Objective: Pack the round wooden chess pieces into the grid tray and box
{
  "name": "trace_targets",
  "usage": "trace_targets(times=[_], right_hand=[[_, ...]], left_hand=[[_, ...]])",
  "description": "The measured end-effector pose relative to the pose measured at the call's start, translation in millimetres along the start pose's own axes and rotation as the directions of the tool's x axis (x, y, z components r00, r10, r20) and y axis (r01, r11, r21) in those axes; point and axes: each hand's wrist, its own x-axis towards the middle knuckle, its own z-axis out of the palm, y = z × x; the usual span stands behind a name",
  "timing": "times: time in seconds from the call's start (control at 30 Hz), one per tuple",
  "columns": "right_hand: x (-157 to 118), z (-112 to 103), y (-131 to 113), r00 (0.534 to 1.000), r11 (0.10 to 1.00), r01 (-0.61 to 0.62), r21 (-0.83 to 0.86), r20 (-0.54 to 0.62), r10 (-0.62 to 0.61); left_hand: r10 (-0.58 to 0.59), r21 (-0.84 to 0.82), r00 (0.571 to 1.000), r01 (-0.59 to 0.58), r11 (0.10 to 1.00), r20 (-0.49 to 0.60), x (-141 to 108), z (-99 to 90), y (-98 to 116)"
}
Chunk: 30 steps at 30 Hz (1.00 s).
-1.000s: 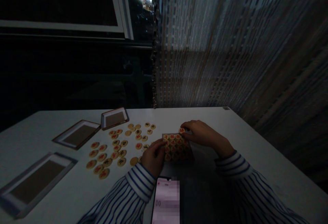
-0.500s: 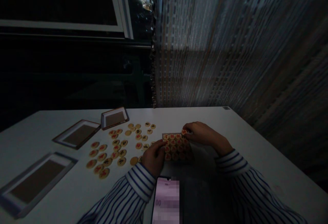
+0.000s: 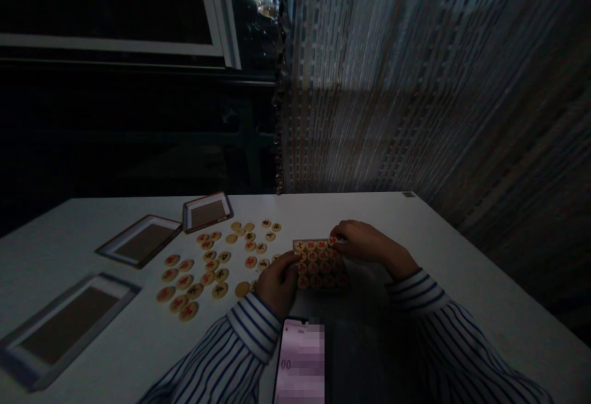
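Note:
Several rows of round Chinese chess pieces (image 3: 313,266) with red characters fill a shallow box (image 3: 347,289) on the table. My left hand (image 3: 277,282) grips the box's left side, its fingers bent over the edge by the pieces there. At the back right corner my right hand (image 3: 362,245) pinches a Chinese chess piece (image 3: 333,241) between thumb and fingers. That piece is level with the back row, or a little above it. The underside of the left hand's grip is hidden.
Loose chess pieces (image 3: 221,273), some red, some black, some blank, lie left of my hands. Three shallow trays or lids (image 3: 138,241) rest farther left. A phone (image 3: 295,361) lies in front of me on the white table (image 3: 443,250). A string curtain (image 3: 351,114) hangs behind.
My hands keep almost the same positions. The right hand's piece stays at the back right corner of the box, and the box looks slightly brighter.

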Motion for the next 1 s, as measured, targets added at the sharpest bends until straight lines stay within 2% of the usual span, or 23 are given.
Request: trace_targets(times=[0.6, 1.0], right_hand=[[1.0, -1.1, 1.1, 0.998, 0.999, 0.003, 0.044, 0.069, -0.006], [-0.1, 1.3, 5.0, 0.999, 0.999, 0.031, 0.020, 0.039, -0.032]], left_hand=[[0.004, -0.016, 1.000, -0.004, 1.000, 0.003, 0.3, 0.6, -2.9], [-0.006, 0.011, 1.000, 0.005, 1.000, 0.028, -0.1, -1.9, 1.4]])
